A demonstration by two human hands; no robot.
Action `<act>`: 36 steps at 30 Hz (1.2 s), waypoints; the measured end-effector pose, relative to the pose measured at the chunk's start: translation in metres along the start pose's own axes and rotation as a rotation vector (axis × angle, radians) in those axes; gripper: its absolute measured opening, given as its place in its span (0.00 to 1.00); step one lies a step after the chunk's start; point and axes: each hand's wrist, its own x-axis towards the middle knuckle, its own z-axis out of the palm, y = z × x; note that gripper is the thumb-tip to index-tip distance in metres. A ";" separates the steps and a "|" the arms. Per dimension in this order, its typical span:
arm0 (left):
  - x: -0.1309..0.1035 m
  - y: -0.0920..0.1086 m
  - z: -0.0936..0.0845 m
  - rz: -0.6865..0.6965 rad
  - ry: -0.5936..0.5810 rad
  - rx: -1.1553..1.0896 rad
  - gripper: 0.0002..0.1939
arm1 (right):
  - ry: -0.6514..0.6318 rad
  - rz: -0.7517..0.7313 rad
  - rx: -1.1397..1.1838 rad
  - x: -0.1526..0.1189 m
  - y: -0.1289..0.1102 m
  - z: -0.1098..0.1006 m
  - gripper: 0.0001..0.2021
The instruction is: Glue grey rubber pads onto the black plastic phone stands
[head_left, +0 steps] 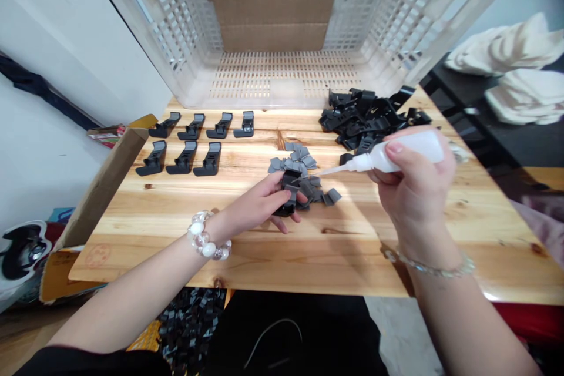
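Observation:
My left hand (pixel 275 197) is closed round a black plastic part (pixel 288 202) above the middle of the wooden table (pixel 282 261). My right hand (pixel 414 188) grips a white squeeze bottle (pixel 418 150), its thin nozzle pointing left, with the tip close to the black part. Small grey pads (pixel 297 157) lie loose behind and beside my left hand. Seven black parts with grey faces stand in two rows at the left, one of them at the front right of the group (pixel 208 160). A heap of black parts (pixel 365 114) lies at the back right.
A white plastic basket (pixel 282 91) holding cardboard (pixel 277 0) stands at the table's back edge. An open cardboard box (pixel 103 188) is against the left edge. Below the front edge is a container of small dark pieces (pixel 191 323). White cloth bundles (pixel 506 50) lie at the right.

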 end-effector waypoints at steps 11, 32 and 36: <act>-0.001 0.002 0.002 -0.038 0.010 -0.018 0.11 | 0.011 0.004 -0.002 -0.001 -0.001 0.001 0.06; -0.002 0.001 0.002 -0.030 0.002 -0.065 0.11 | 0.024 0.013 -0.058 -0.002 -0.002 0.003 0.07; -0.002 0.000 0.002 -0.042 -0.008 -0.077 0.12 | 0.015 0.006 -0.035 -0.002 -0.001 0.003 0.06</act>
